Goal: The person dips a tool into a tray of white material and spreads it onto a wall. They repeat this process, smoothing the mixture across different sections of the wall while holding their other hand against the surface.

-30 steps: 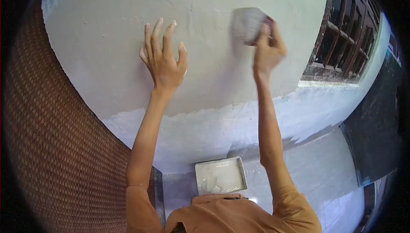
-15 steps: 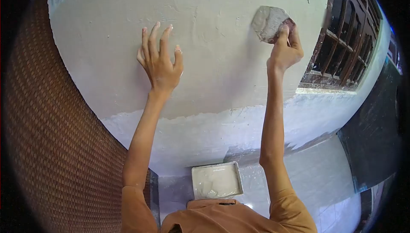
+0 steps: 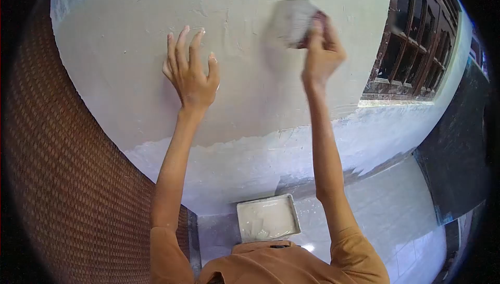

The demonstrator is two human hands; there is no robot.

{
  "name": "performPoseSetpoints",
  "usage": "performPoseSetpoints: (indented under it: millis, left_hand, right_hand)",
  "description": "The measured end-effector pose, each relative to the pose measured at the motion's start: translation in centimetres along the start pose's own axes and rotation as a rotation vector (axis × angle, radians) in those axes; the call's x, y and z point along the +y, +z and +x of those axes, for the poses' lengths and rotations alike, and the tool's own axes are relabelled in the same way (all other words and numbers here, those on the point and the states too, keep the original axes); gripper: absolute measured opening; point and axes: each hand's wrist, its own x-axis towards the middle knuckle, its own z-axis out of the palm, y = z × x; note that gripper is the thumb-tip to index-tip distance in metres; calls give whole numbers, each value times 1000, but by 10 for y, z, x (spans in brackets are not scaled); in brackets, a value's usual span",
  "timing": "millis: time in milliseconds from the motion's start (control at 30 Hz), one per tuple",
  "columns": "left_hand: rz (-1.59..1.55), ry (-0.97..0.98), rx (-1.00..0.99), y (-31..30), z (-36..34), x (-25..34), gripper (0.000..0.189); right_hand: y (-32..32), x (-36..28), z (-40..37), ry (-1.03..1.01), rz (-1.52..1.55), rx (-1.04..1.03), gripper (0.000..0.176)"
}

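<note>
My left hand (image 3: pixel 190 73) lies flat against the grey plastered wall (image 3: pixel 130 86), fingers spread and pointing up. My right hand (image 3: pixel 321 49) is raised to the right of it and grips a putty-smeared scraper blade (image 3: pixel 291 22), which is pressed on the wall and blurred by motion. Both arms reach up from orange sleeves. Below the grey area, the lower band of the wall (image 3: pixel 250 159) is white.
A white tray of putty (image 3: pixel 268 218) sits on the tiled floor (image 3: pixel 396 206) at the wall's foot. A dark wooden window frame (image 3: pixel 411 39) stands at the right. A woven brown panel (image 3: pixel 67 180) fills the left side. A dark sheet (image 3: pixel 458 153) lies at far right.
My right hand swept the scraper right across the wall, then back left toward the left hand. My left hand stayed flat on the wall.
</note>
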Motion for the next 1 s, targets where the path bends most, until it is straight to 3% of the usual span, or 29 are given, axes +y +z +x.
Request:
performPoseSetpoints:
  millis: [33, 100, 167, 233, 300, 367, 467, 500, 600, 700, 867, 1000]
  left_hand:
    - [-14, -2, 4, 2, 1, 2, 50]
    - [-18, -10, 7, 5, 2, 7, 50]
    - [-18, 21, -26, 4, 1, 7, 51]
    - [-18, 8, -36, -2, -1, 2, 51]
    - [-24, -15, -47, -4, -2, -3, 51]
    - [-5, -18, -35, -3, -3, -6, 51]
    - [-25, -20, -16, 2, -2, -2, 52]
    - [-27, -18, -14, 2, -3, -1, 52]
    - [-13, -4, -61, -2, -4, -2, 52]
    - [35, -10, -59, -6, -2, -7, 53]
    - [-21, -8, 26, 7, 1, -3, 50]
    - [-28, 19, 25, 4, 0, 1, 49]
  right_hand:
    - [9, 0, -10, 35, -88, -135, 31]
    - [32, 0, -33, 8, 75, -218, 33]
    - [22, 17, -28, -20, -17, -227, 32]
    - [4, 7, -14, 78, -28, -38, 31]
    - [-3, -1, -1, -27, 123, 57, 32]
    - [0, -6, -7, -44, 99, 13, 32]
    - [21, 5, -38, 56, -52, -238, 33]
    - [30, 10, -46, -21, 55, -232, 34]
    - [10, 14, -30, 140, -62, -201, 31]
    - [-8, -1, -6, -7, 125, 67, 29]
    - [16, 10, -40, 62, 24, -202, 35]
    - [7, 28, -36, 44, -131, -136, 31]
